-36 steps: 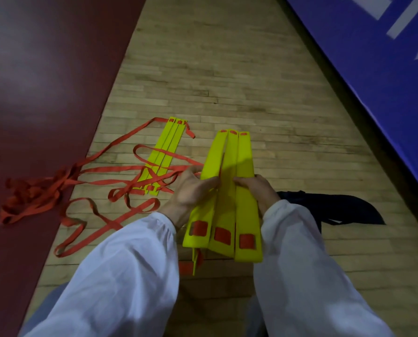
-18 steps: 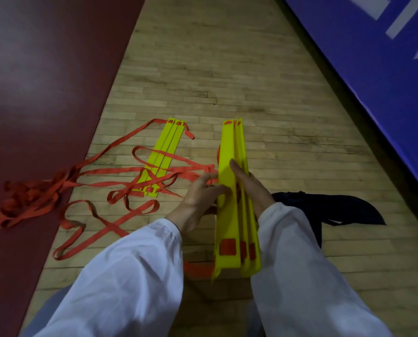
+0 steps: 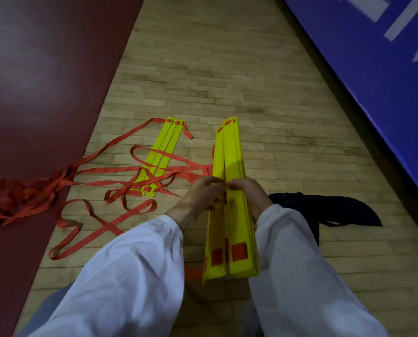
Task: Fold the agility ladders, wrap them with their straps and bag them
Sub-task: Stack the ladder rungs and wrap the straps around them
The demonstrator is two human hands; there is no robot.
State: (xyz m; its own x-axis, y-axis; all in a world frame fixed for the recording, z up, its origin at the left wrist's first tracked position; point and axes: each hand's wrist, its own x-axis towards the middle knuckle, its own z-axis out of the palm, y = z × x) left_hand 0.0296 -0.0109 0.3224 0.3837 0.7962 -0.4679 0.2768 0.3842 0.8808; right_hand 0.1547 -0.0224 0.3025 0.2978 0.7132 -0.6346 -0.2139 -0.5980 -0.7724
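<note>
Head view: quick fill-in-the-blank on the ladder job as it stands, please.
The left hand and right hand both grip the rung stack, which is ____ in colour. The second rung bundle lies on the wooden floor to the ____ of the rung stack. The dark bag lies flat on the floor to the ____ of that stack.
Missing words: yellow; left; right.

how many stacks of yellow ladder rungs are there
2. The held stack is gripped between the left hand and right hand. The floor stack lies to its left, crossed by orange straps. None seems hidden.
</note>
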